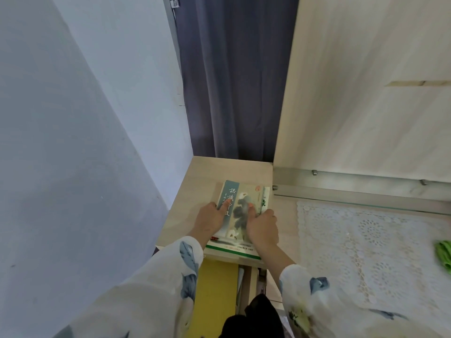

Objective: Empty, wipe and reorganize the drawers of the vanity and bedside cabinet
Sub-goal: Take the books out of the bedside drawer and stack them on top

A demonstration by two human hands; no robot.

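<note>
On the bedside cabinet top [219, 172], stack of books [240, 208] gripped between both hands, left hand [211, 219] clasped on its 9 o'clock edge, right hand [263, 228] on its 3 o'clock edge (thumbs pressed on the cover).

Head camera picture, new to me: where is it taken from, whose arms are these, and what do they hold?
There is no machine here. A person wears the camera on the head, so you look forward and down along their sleeved arms. The left hand and right hand grip a stack of books by its sides, thumbs on the top cover. The stack rests on a small wooden cabinet top, before a dark curtain. Below it a drawer appears to stand open. To the right lies a white lace cloth, with a green cloth at the picture's edge.
</note>
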